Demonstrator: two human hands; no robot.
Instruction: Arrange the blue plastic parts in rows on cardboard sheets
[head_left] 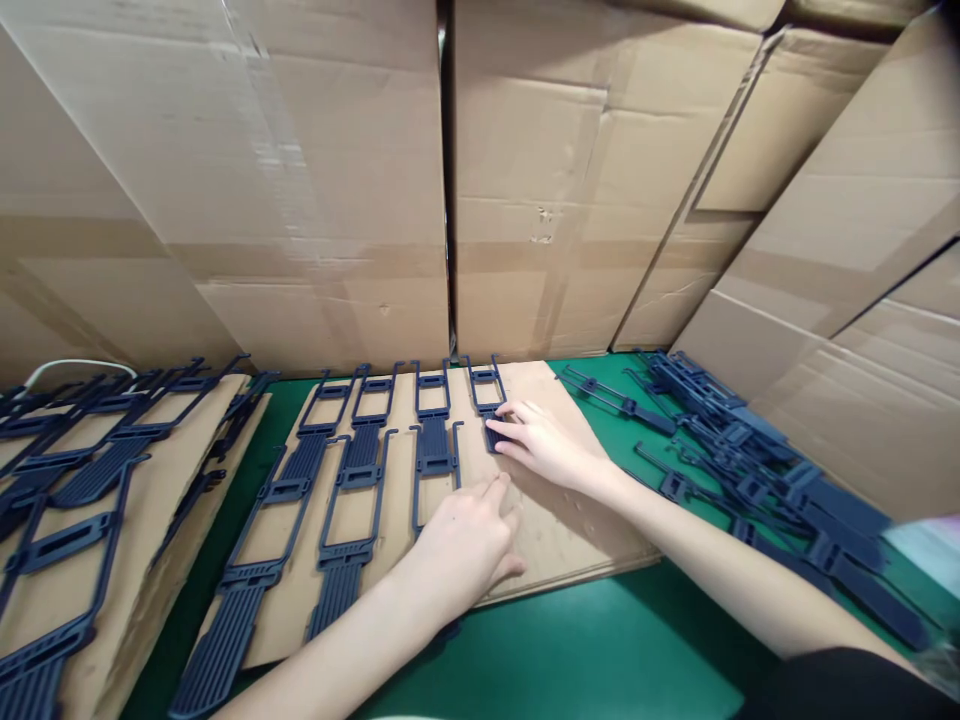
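A cardboard sheet (570,530) lies on the green table (600,650) with several long dark blue plastic frames (360,470) laid side by side on it. My right hand (544,440) rests on the rightmost frame (489,395), its fingers pressed down on the ribbed middle part. Just below it, my left hand (465,540) lies curled on the cardboard over the lower end of that same frame, which it hides. Whether the left fingers grip the frame is not visible.
A second cardboard sheet (161,480) covered with the same blue frames sits at the left. A loose heap of blue frames (757,470) lies on the green table at the right. Large cardboard boxes (337,180) wall in the back and right side.
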